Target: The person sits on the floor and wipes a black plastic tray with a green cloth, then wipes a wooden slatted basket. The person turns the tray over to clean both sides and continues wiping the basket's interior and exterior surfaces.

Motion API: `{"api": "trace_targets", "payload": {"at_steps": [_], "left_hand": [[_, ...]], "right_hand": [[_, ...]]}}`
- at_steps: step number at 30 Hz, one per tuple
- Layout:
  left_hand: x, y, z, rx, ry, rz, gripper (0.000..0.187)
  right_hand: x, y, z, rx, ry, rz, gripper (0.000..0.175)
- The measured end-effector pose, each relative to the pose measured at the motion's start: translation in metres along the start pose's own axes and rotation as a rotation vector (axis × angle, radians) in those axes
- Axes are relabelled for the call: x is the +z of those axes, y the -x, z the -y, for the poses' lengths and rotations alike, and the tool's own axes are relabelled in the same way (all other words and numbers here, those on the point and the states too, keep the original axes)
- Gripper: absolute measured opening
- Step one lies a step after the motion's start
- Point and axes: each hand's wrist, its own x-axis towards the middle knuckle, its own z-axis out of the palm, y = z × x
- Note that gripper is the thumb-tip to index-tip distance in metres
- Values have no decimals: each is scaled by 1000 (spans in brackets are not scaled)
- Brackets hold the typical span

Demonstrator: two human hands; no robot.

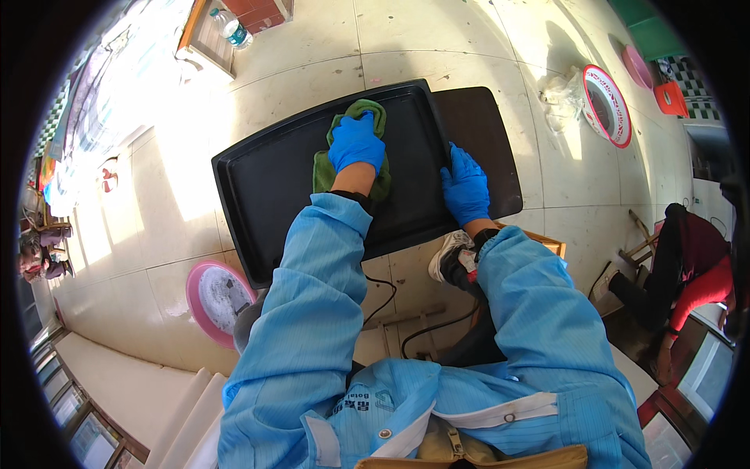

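A large black rectangular tray (281,176) with a raised rim lies tilted across the view before me. My left hand (357,143), in a blue disposable glove, presses a bunched green cloth (378,114) onto the tray's inner surface. Part of the cloth hangs out below and beside the wrist. On the tray's right side, my gloved right hand (467,186) holds the rim, its fingers along the outer edge and the thumb towards the inside. A dark brown flat board or tabletop (477,129) shows beneath and to the right of the tray.
A pink basin (214,302) of sudsy water stands at left. A red-rimmed enamel basin (607,105) and a clear plastic bag (562,99) are at right. A plastic bottle (231,28) is at the top left. A cable (389,287) runs near my legs. Another person (694,258) is at far right.
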Motion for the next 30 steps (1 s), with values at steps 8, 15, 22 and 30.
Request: {"api": "trace_targets", "payload": {"at_steps": [8,15,22,30], "left_hand": [[-2,-28,-29,284,299,-183,46],[18,-51,-84,438,-296,-178,53],[22,-75,-72,335,-258,-145,50],[5,-78,-37,217,-204,-96,47]], "right_hand": [[-8,-3,4,1,-62,18,52],[-11,-4,6,-2,-67,9,53],[-9,-2,5,12,-69,7,54],[-8,-2,5,32,-51,27,53]]}}
